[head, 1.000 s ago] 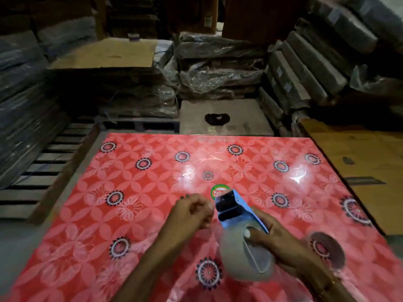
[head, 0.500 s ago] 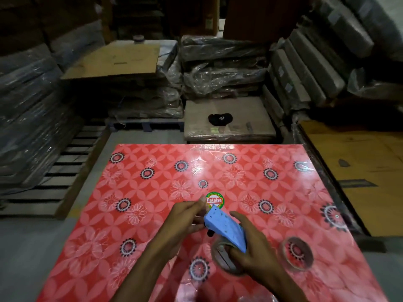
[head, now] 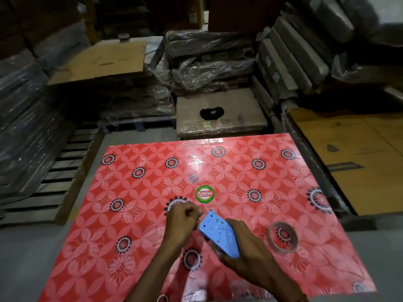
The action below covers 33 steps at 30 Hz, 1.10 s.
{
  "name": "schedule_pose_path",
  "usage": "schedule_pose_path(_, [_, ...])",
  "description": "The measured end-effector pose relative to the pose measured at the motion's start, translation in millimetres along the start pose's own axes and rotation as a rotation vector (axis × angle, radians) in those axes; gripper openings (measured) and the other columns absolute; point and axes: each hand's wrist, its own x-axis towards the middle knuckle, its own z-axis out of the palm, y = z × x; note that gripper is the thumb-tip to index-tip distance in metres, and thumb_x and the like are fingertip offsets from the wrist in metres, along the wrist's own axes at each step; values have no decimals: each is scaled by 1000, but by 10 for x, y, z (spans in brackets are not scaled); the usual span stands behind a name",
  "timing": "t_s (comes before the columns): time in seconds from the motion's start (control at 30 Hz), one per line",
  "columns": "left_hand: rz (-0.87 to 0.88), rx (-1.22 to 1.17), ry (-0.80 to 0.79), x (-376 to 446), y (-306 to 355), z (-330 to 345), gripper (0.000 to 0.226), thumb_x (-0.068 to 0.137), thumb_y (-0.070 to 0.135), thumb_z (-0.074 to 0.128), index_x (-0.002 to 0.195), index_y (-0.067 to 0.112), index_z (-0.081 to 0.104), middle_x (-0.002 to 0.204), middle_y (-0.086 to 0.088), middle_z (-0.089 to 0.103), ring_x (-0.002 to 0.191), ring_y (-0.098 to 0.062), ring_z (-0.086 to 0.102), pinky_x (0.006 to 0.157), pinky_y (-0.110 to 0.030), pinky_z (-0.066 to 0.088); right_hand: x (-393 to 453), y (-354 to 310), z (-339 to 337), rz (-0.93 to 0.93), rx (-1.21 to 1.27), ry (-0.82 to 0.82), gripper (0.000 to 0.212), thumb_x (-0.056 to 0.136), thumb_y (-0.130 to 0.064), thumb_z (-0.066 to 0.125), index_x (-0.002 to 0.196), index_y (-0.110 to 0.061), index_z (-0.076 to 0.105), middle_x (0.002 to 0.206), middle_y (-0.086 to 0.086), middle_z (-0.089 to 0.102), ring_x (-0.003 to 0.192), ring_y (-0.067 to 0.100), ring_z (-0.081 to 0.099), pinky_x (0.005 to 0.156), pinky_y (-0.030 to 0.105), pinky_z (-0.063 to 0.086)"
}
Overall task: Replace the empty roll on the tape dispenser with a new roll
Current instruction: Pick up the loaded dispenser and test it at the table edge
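Note:
A light blue tape dispenser (head: 219, 233) lies tilted low over the red flowered sheet (head: 135, 214), its flat side facing up. My right hand (head: 244, 249) grips it from the right and covers the roll under it. My left hand (head: 182, 221) is curled at the dispenser's front end, fingertips pinched together; the tape between them is too thin to make out. The empty brown cardboard core (head: 283, 236) lies flat on the sheet to the right of my hands.
A round green and red sticker (head: 204, 194) sits on the sheet just beyond my hands. Plastic-wrapped stacks (head: 209, 62) stand around the sheet, a wooden pallet (head: 54, 171) lies to the left, brown board (head: 359, 158) to the right, and a black object (head: 212, 113) rests on a far stack.
The dispenser has turned from upright, with the clear roll showing, to flat side up and lower over the sheet. Both hands stayed on it. The view pulled back.

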Motion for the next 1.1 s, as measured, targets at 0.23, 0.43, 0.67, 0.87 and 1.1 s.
schedule_pose_path(0.23, [224,228,-61,55,-296,164,15,85,17,67,71,12,70,62,2,66,61,-13,59,63,-31,47,-258,-28,234,141,44,18,84,74,-65,60,147,-33,33,141,-12,53,126,13,53,94,28,45])
schedule_pose_path(0.43, [237,180,-400,168,-781,373,15,80,31,63,76,21,74,72,6,72,71,-8,66,68,-32,52,-624,-28,646,396,120,88,84,73,-58,60,148,-33,34,145,-12,50,131,13,51,101,24,41])
schedule_pose_path(0.67, [191,56,-799,127,-864,756,11,79,23,66,74,22,75,65,9,71,60,2,59,62,-23,47,-1051,-91,995,666,182,260,86,79,-73,56,152,-40,25,153,-22,39,138,3,43,107,23,37])
schedule_pose_path(0.87, [209,137,-1034,-120,-839,1090,8,82,-2,70,83,4,75,59,13,65,54,10,56,59,-14,43,-1408,-280,990,872,144,381,76,77,-70,62,144,-46,33,137,-23,51,129,4,51,100,26,43])
schedule_pose_path(1.1, [232,292,-935,-401,-968,1399,32,87,0,65,67,22,57,64,0,66,55,-14,63,51,-26,52,-1518,-173,987,991,132,284,74,79,-61,61,145,-43,31,139,-17,49,128,10,51,100,27,43])
